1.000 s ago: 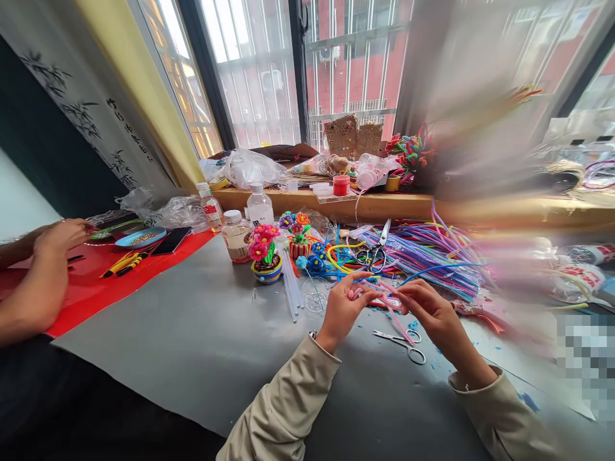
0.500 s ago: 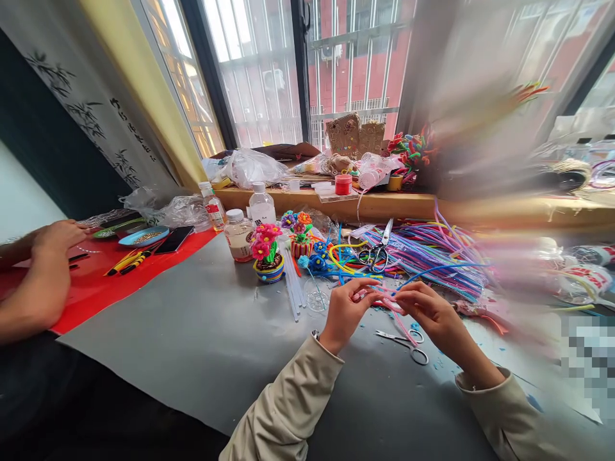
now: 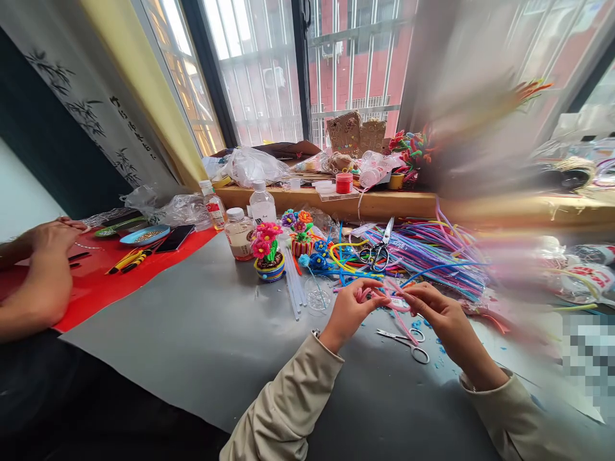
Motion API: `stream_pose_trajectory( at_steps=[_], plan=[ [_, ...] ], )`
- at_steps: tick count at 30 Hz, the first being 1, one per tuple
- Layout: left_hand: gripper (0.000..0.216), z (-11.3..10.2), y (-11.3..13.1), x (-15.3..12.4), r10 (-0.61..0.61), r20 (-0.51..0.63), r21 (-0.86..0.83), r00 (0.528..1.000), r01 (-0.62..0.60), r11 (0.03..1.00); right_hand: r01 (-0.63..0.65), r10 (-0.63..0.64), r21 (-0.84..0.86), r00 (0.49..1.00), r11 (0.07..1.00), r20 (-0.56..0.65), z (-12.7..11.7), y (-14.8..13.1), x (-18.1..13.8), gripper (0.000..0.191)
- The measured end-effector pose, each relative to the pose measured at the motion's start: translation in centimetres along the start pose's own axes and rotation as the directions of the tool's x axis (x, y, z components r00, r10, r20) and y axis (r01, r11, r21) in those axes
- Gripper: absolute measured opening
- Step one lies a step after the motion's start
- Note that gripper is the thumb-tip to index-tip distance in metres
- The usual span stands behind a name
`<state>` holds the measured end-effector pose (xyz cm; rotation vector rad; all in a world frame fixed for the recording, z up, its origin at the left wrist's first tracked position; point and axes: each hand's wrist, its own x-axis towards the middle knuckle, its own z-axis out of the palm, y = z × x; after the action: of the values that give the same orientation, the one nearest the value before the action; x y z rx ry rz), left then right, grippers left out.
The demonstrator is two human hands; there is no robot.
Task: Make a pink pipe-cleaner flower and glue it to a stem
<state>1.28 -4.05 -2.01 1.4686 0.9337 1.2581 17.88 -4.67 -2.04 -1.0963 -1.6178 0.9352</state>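
Both my hands meet above the grey table and pinch a pink pipe cleaner bent into a loop between them. My left hand grips its left end with curled fingers. My right hand holds the right side, fingers closed on it; a tail of the pink stem hangs down toward small silver scissors lying just below. A heap of coloured pipe cleaners lies right behind my hands.
Small pipe-cleaner flower pots and plastic bottles stand to the left of the heap, with larger scissors on it. Another person's hands rest on a red sheet at far left. A cluttered wooden sill runs behind.
My hands have drawn a little closer together and the pink pipe cleaner is bent into a rounder loop. The other person's hands shifted slightly.
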Motion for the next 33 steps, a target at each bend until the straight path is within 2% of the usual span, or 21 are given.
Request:
stream_pose_trajectory(
  at_steps=[4, 6, 7, 9, 11, 14, 19, 25, 29, 33],
  plan=[
    [0.023, 0.3, 0.3, 0.0, -0.048, 0.076, -0.020, 0.996, 0.050, 0.999, -0.134, 0.123, 0.214, 0.990, 0.968, 0.065, 0.5, -0.5, -0.1, 0.023],
    [0.024, 0.2, 0.5, 0.0, -0.078, 0.054, -0.028, 0.995, 0.080, 0.996, -0.151, 0.132, 0.183, 0.985, 0.971, 0.115, 0.2, -0.6, 0.0, 0.025],
    [0.024, 0.1, 0.6, 0.0, -0.083, 0.025, -0.033, 0.996, 0.084, 0.996, -0.137, 0.123, 0.102, 0.983, 0.985, 0.134, -0.1, -0.6, 0.0, 0.025],
    [0.025, -0.2, 0.5, 0.1, -0.066, -0.073, -0.023, 0.995, 0.065, 0.998, -0.060, 0.091, -0.162, 0.978, 0.985, 0.190, -1.2, -0.5, -0.2, 0.022],
    [0.026, -0.5, 0.4, 0.2, -0.024, -0.177, 0.024, 0.984, 0.029, 0.999, 0.061, 0.089, -0.436, 0.945, 0.898, 0.315, -2.5, -0.2, -0.4, 0.017],
    [0.027, -0.7, 0.2, 0.3, 0.027, -0.259, 0.088, 0.965, -0.004, 0.996, 0.162, 0.151, -0.591, 0.884, 0.790, 0.443, -3.9, 0.5, -1.1, 0.013],
    [0.027, -0.7, -0.3, 0.3, 0.013, -0.283, 0.122, 0.959, 0.023, 0.992, 0.183, 0.194, -0.684, 0.879, 0.706, 0.436, -3.3, 0.9, -1.8, 0.016],
    [0.027, -0.8, -0.4, 0.4, -0.017, -0.307, 0.061, 0.952, 0.037, 0.997, 0.234, 0.085, -0.795, 0.938, 0.559, 0.336, -2.5, 0.6, -1.8, 0.012],
    [0.026, -0.7, -0.2, 0.5, -0.036, -0.338, -0.073, 0.940, 0.012, 0.997, 0.224, 0.130, -0.797, 0.927, 0.561, 0.352, -2.6, 0.9, -1.9, 0.013],
    [0.025, -0.7, 0.0, 0.6, -0.008, -0.394, -0.139, 0.919, -0.051, 0.989, 0.230, 0.199, -0.792, 0.894, 0.566, 0.402, -2.3, 1.1, -2.0, 0.011]
  ],
)
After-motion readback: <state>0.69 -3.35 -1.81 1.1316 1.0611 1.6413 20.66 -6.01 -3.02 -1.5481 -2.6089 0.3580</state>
